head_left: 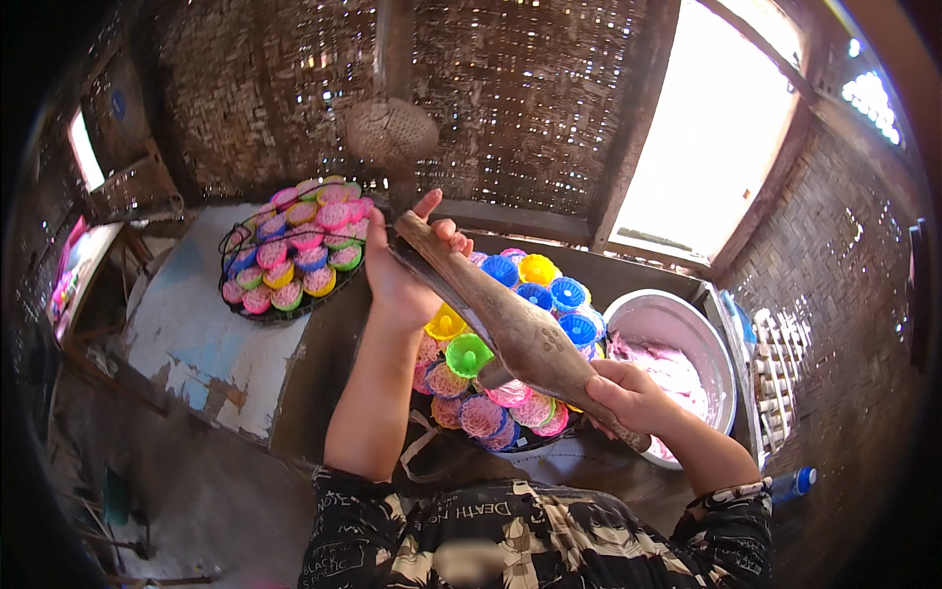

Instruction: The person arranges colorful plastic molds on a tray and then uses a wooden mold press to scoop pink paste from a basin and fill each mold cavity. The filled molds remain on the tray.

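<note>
A long wooden hand press [525, 334] with two hinged arms slants across in front of me. Around its lower right end, my right hand [633, 398] is closed. My left hand [404, 275] cradles its far upper end, thumb on one side and fingers loosely curled on the other. Part of that palm is hidden by the wood. Beneath the press, small fluted plastic moulds are heaped on a round tray. Some, such as a green mould [469, 354] and a blue mould [567, 294], look unfilled. Others hold pink stringy strands [483, 416].
To the right stands a white basin [724, 344] with pink dough [667, 378]. A dark round tray of filled moulds [294, 245] sits on a worn pale tabletop [196, 324] at left. A woven wall [530, 108] rises behind; a blue-capped bottle [793, 484] is at lower right.
</note>
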The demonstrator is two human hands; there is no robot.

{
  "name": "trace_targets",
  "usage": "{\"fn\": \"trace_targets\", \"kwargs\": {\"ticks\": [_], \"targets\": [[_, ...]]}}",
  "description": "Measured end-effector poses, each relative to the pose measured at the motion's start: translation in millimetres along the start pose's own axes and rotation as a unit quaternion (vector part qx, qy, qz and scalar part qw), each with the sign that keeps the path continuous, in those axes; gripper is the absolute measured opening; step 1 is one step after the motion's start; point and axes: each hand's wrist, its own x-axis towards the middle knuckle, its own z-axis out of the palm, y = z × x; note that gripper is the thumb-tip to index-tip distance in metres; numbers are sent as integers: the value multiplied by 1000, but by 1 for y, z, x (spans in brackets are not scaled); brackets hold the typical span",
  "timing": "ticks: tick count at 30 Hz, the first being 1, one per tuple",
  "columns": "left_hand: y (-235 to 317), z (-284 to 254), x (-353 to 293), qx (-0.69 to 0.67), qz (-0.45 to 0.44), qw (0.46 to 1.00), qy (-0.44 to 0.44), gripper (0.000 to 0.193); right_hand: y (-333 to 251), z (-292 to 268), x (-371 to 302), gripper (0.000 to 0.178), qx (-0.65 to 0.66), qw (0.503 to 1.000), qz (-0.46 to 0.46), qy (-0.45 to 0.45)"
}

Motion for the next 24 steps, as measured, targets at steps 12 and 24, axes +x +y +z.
{"fn": "trace_targets", "kwargs": {"ticks": [12,24], "targets": [[-81,82,-37,839,138,522,-70,44,-15,7,-24,45,92,986,-126,66],[-160,154,-15,833,198,364,-365,27,-64,-34,-91,56,-457,609,-451,466]]}}
